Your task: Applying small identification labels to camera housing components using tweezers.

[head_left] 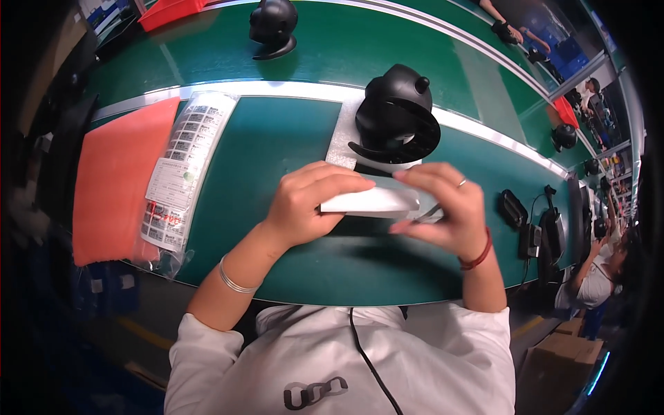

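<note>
My left hand is closed round one end of a flat white piece, held above the green table mat; its exact kind cannot be made out. At the other end, my right hand curls its thumb and fingers about what looks like clear plastic film, slightly blurred. Just beyond both hands, a glossy black rounded device with a curved base rests on a white foam sheet. Neither hand touches that device.
On the left lie an orange sheet and a clear bag of printed labels. A second black device stands on the green conveyor behind. Black adapters with cables lie to the right. Other people work farther right.
</note>
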